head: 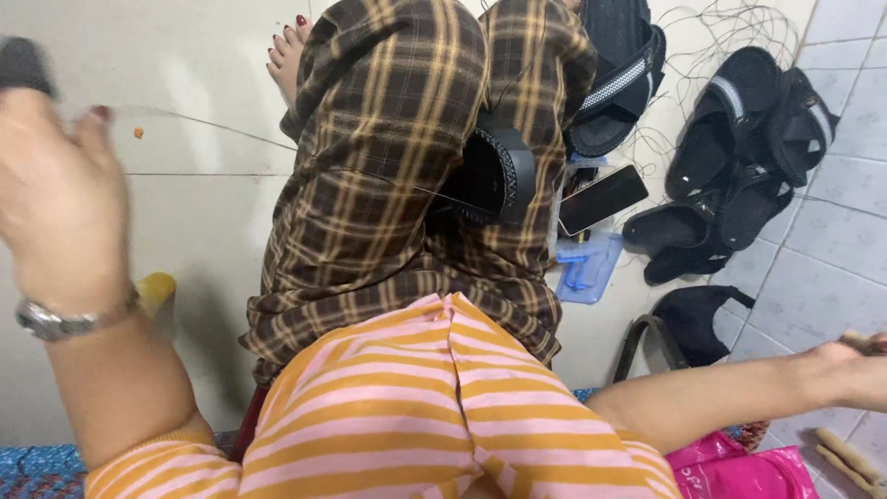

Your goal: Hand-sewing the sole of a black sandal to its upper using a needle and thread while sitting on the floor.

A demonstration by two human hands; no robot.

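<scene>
Pulling a thin thread (pixel 212 125) taut, left hand (pixel 55 199) is raised and blurred, fingers pinched on the thread, which runs to a black sandal sole (pixel 499 176) on the lap. Right hand (pixel 855 365) at frame edge, fingers' state unclear. Phone (pixel 602 199), black sandals (pixel 739 157), pink bag (pixel 739 471) crowd the floor (pixel 832 268).

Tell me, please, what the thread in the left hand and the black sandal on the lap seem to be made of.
Thread: thin, pale, stretched straight from the left hand; probably nylon or waxed cord. Sandal: matte black, ridged rim; seemingly rubber or foam.
</scene>
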